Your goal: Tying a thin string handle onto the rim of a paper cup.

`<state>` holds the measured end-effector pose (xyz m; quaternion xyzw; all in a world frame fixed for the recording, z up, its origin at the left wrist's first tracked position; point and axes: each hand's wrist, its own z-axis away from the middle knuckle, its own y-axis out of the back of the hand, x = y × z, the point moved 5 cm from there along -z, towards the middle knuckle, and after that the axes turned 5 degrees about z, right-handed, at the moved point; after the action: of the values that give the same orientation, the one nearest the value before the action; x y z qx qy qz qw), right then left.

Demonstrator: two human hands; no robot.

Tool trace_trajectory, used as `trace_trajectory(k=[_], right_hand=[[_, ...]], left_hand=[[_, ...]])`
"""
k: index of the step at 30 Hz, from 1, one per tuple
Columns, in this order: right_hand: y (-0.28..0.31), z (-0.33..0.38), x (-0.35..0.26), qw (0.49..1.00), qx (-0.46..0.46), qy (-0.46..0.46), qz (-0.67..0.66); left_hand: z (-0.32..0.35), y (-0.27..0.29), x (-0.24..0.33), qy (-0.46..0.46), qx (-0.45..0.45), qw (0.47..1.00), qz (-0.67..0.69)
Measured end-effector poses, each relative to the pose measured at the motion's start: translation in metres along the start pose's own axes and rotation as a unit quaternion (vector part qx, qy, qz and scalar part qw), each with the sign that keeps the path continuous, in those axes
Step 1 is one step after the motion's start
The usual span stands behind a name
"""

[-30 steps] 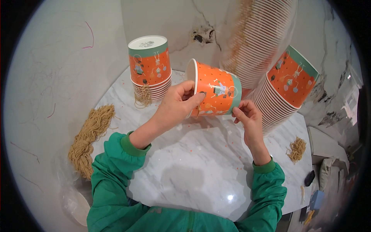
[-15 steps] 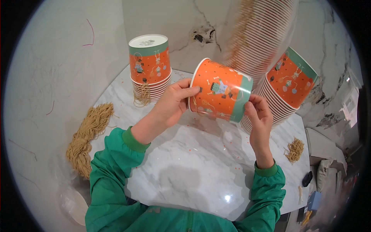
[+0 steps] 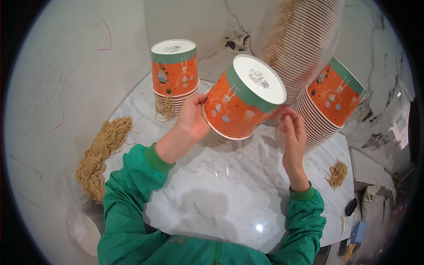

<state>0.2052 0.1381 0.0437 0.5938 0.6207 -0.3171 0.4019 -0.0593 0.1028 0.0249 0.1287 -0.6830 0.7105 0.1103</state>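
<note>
My left hand (image 3: 193,119) grips an orange paper bucket (image 3: 229,106) by its rim. The bucket is tilted upside down, its white base and green band turned up toward me; small cartoon skeletons and balloons decorate its side. Beside the base, my right hand (image 3: 295,137) has its fingers loosely bent and apart, holding nothing that I can see. Behind and to the left stands a stack of upside-down matching buckets (image 3: 174,75), with tan string loops (image 3: 164,109) hanging at its rims. Another stack of such buckets (image 3: 333,95) leans at the right, behind my right hand.
A tall stack of nested buckets in clear plastic (image 3: 304,39) rises at the back. A tan yarn bundle (image 3: 104,154) lies at the table's left edge, a smaller yarn clump (image 3: 338,173) at the right. The marble table (image 3: 212,185) carries small orange specks. Walls border the left and back.
The bucket has turned from lying sideways to upside down, showing its base. My right hand has come off its green-banded end, while my left hand keeps hold of the rim.
</note>
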Motion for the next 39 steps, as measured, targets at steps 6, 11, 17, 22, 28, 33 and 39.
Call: trace_trajectory(k=[6, 11, 17, 22, 28, 33, 39], right_hand=[[-0.038, 0.026, 0.028, 0.975, -0.091, -0.197, -0.048], [-0.044, 0.033, 0.017, 0.948, -0.092, -0.258, -0.163], [-0.03, 0.02, 0.021, 0.943, -0.07, -0.243, -0.217], [-0.015, 0.012, 0.01, 0.962, -0.051, -0.195, -0.185], [-0.024, 0.02, -0.017, 0.993, -0.076, -0.017, -0.093], [-0.006, 0.008, -0.027, 0.997, -0.008, 0.059, -0.049], [-0.034, 0.013, -0.02, 0.977, -0.167, -0.037, -0.132]], left_hand=[[0.003, 0.004, -0.014, -0.004, 0.038, 0.999, 0.039], [0.003, 0.006, -0.016, -0.008, 0.021, 1.0, 0.022], [0.004, 0.014, -0.021, 0.035, 0.033, 0.999, -0.01], [0.002, 0.018, -0.027, 0.061, 0.081, 0.993, -0.06], [0.035, 0.039, -0.002, -0.036, -0.117, 0.948, -0.295], [0.043, 0.017, 0.0, -0.037, -0.136, 0.945, -0.294], [0.043, 0.002, 0.0, -0.039, -0.156, 0.943, -0.29]])
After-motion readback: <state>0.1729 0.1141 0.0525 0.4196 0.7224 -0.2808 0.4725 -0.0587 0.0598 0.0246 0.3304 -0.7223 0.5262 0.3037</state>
